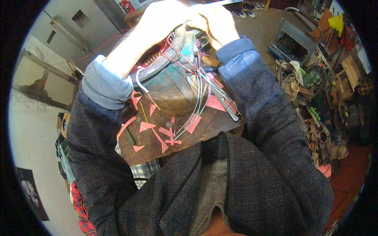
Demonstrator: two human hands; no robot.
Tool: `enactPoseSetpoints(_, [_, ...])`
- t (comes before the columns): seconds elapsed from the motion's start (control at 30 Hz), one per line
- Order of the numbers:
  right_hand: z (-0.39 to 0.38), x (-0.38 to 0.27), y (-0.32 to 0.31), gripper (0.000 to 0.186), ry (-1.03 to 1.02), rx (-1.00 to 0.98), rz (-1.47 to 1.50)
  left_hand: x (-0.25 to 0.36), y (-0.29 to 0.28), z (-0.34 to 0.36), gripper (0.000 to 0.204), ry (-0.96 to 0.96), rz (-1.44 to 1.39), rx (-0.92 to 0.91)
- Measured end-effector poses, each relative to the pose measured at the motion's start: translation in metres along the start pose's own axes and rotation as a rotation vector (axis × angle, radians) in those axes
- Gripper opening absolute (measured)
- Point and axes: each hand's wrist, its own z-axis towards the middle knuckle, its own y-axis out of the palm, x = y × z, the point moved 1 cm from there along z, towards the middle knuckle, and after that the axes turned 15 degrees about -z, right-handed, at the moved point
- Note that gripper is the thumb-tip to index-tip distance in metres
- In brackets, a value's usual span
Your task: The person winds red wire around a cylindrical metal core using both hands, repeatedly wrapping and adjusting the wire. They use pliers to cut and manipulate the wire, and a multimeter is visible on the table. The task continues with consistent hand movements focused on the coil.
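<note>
At the far side of the worktable, a motor stator (169, 78) with a worn green and brown housing holds reddish copper windings (155, 55) inside its rim. Over its far rim my left hand (165, 17) and my right hand (218, 23) meet, both washed out by bright light. The fingers of both look closed together; whatever is between them is too bright to make out. White sleeved lead wires (201, 98) hang down the stator's near side, and thin red wires (179, 61) cross its rim. A long metal hand tool (230, 108) lies to the right.
Pink paper scraps (159, 139) and a dark green stick (130, 137) lie on the brown tabletop (145, 155). A grey cart (293, 37) stands at far right, above heaped cables and metal parts (315, 82). A grey refrigerator (75, 23) is at far left.
</note>
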Motion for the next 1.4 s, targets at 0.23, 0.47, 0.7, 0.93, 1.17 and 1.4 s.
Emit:
enactPoseSetpoints(0.23, [0.008,-0.002,-0.003,0.012,-0.213,-0.210,-0.292,-0.006,-0.003,0.001,0.017,-0.003,0.102,-0.055])
enactPoseSetpoints(0.47, [0.015,-0.006,-0.029,0.016,-0.044,0.194,-0.606,-0.020,-0.008,0.000,0.033,-0.346,0.315,-0.039])
enactPoseSetpoints(0.7, [0.007,-0.009,-0.022,0.016,-0.165,-0.009,-0.334,-0.019,-0.005,-0.003,0.027,-0.231,0.064,0.008])
enactPoseSetpoints(0.93, [0.004,-0.011,-0.010,0.018,-0.491,0.069,-0.809,-0.010,0.001,0.000,0.018,-0.146,-0.129,0.003])
enactPoseSetpoints(1.17, [0.008,-0.030,-0.041,0.018,0.235,0.055,-0.301,0.002,0.004,0.004,0.020,-0.117,0.145,-0.017])
enactPoseSetpoints(1.4, [0.029,-0.021,-0.023,0.020,-0.189,-0.403,-0.769,0.006,0.009,0.007,0.022,0.069,0.342,-0.027])
